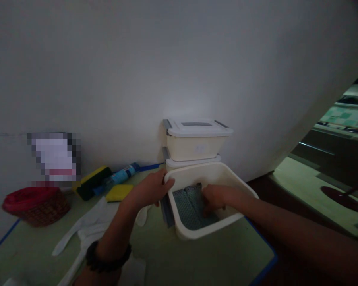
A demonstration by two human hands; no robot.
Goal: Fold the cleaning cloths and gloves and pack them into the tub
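Observation:
A white plastic storage bin (188,233) stands without a lid at the table's front middle. My left hand (156,186) is closed on its left rim, with the thumb over the edge. Inside lies a folded grey-green textured cloth (189,208), flat against the bottom. My right hand (217,198) reaches into the bin from the right, its fingers curled on the cloth's right part; the fingertips are partly hidden. Along the bin's left outer side runs a grey strip (167,210).
Lidded white boxes (198,147) are stacked behind the bin against the wall. To the left are a red basket (37,206), a yellow-and-black sponge (93,182), a blue bottle (119,178), a yellow pad (119,192) and a white bag (92,222). Blue tape (265,270) edges the table.

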